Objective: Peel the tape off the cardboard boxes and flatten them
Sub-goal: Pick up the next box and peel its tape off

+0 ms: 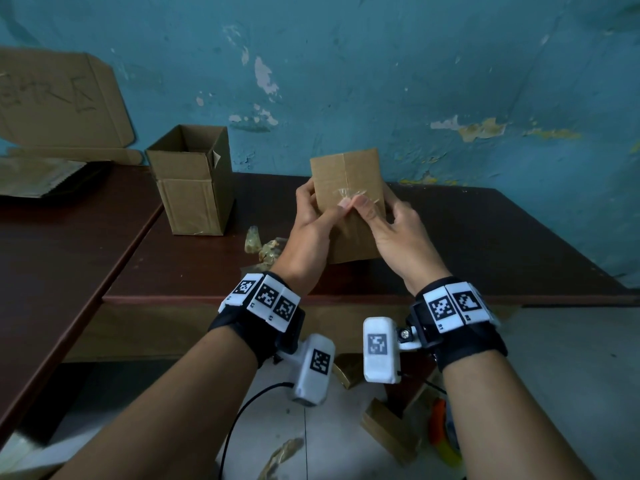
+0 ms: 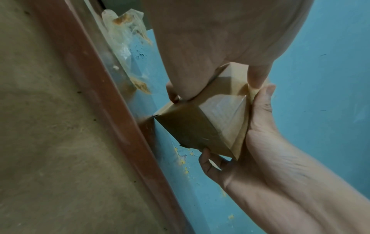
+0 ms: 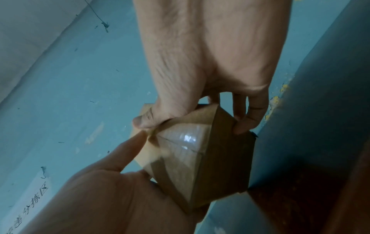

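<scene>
Small sealed brown cardboard box (image 1: 348, 188), frame centre, held above the dark brown worktop (image 1: 485, 237). Left hand (image 1: 311, 226) grips its left side; right hand (image 1: 394, 230) grips the right, thumbs meeting on crumpled clear tape (image 1: 348, 192).

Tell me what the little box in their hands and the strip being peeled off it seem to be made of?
Small box: plain brown cardboard, matte, with folded seams. Strip: probably clear plastic tape, see-through, crinkled and glossy; the taped end face reflects light.
</scene>
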A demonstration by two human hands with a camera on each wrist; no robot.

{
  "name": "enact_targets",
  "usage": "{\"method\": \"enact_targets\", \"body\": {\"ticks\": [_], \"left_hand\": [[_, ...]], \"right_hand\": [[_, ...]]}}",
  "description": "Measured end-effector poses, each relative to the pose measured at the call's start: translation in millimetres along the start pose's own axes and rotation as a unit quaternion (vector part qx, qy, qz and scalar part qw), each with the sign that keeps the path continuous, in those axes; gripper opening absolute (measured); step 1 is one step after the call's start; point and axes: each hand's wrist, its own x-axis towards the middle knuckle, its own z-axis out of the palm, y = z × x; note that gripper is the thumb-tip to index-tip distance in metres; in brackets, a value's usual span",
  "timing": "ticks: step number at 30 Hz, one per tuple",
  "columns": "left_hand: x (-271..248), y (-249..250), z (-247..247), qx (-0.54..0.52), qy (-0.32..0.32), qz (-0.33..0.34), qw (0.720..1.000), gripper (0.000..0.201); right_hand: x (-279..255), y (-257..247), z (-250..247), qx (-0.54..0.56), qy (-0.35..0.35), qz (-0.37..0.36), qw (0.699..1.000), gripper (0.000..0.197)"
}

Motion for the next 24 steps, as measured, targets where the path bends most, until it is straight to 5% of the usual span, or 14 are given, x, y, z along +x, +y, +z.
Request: {"method": "enact_targets", "body": {"ticks": [4, 10, 16, 24], "left_hand": [[-2, -3, 3, 0.003, -0.004, 0.009, 1.000, 0.070], [-1, -6, 3, 0.031, 0.012, 0.007, 0.999, 0.084], [-2, -7, 5, 0.027, -0.008, 0.020, 0.999, 0.059], [4, -11, 1, 0.023, 0.007, 0.020, 1.000, 0.053]], "right_hand": [[-8, -15, 8, 0.006, 0.023, 0.054, 0.998, 0.078], [-3, -11, 17, 0.154, 0.006, 0.014, 0.988, 0.089], [-2, -9, 14, 0.186, -0.021, -0.002, 0.982, 0.092], [-2, -10, 14, 0.211, -0.031, 0.019, 0.977, 0.095]]}}
